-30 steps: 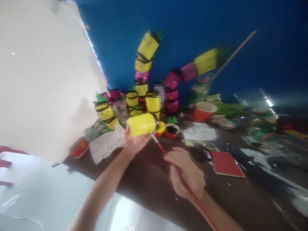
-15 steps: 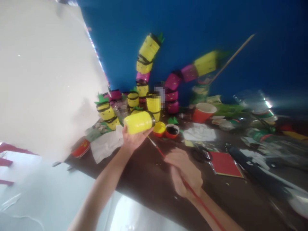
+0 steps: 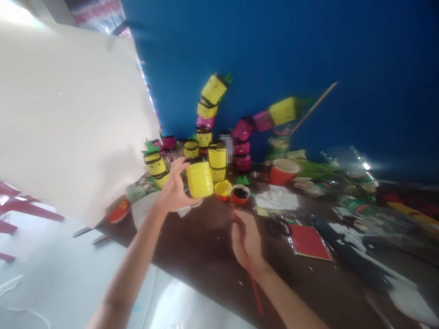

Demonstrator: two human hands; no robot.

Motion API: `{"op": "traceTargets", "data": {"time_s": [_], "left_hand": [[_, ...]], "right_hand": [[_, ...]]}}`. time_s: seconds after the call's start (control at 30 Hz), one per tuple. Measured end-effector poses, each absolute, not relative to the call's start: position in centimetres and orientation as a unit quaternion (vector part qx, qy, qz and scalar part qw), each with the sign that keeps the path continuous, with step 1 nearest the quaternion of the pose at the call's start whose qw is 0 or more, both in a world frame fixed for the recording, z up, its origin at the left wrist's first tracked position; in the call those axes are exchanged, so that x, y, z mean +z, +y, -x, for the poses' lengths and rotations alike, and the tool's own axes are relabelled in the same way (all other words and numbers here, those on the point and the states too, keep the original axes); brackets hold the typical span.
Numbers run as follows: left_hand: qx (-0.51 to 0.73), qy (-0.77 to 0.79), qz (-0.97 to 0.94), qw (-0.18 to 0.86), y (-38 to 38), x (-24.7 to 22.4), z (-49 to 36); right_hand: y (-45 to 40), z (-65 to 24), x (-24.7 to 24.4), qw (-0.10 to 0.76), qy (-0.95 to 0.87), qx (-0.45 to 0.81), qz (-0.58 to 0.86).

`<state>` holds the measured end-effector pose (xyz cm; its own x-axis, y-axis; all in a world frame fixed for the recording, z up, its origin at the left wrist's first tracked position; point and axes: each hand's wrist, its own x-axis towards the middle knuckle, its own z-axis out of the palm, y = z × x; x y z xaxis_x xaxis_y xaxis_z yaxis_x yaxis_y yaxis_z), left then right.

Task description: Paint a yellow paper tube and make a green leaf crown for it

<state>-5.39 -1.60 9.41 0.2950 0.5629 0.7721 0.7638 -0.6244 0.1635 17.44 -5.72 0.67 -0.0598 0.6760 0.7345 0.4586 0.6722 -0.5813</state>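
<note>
The jar (image 3: 200, 180) was in the left hand (image 3: 175, 189), fingers over its dark-banded top and thumb under its base; whether anything was inside could not be seen. Taking the jar as the dial's centre, with twelve toward the blue wall (image 3: 274, 50), the yellow cup (image 3: 222, 198) stood just beside it toward four o'clock, with yellow paint in it, and right next to that came the black cup (image 3: 240, 201), with black paint. Farther out at three, the tub (image 3: 276, 177) showed a white inner wall, its bottom hidden. Between eight and nine lay a red pot (image 3: 118, 210), contents not visible. Between four and five, the right hand (image 3: 248, 235) pinched one brush (image 3: 254, 288), its tip at the yellow cup's mouth; whether it touched paint could not be told. There were two paint cups, one tub, one stick (image 3: 313, 108) at two, one red packet (image 3: 310, 243) at four, and two bent stacks: a mostly yellow stack (image 3: 207, 109) near twelve and a mostly magenta stack (image 3: 243, 130) between one and two.
</note>
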Motion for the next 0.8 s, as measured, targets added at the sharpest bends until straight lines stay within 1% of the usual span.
{"op": "traceTargets", "data": {"time_s": [0.13,0.27,0.33,0.43,0.5,0.63,0.8], "left_hand": [[-0.372,-0.444,0.804,0.137,-1.7,9.5,5.2],[-0.365,-0.43,0.812,0.15,-1.4,9.5,5.1],[-0.362,-0.419,0.817,0.161,-1.2,9.5,5.0],[-0.359,-0.409,0.82,0.179,-0.8,9.6,4.7],[-0.358,-0.409,0.82,0.179,-0.5,9.6,4.5],[-0.359,-0.409,0.822,0.166,-0.3,9.6,4.3],[-0.367,-0.401,0.825,0.155,-0.1,9.4,4.4]], "right_hand": [[-5.3,-18.2,1.8,0.58,-0.673,0.183,0.42],[-4.4,-19.8,3.4,0.615,-0.572,0.338,0.425],[-3.6,-20.6,4.1,0.62,-0.525,0.412,0.412],[-2.5,-21.5,4.7,0.634,-0.475,0.486,0.369],[-2.0,-21.7,4.8,0.613,-0.483,0.511,0.361],[-1.9,-21.9,4.9,0.551,-0.534,0.517,0.379],[-2.3,-21.6,5.4,0.527,-0.557,0.525,0.371]]}}
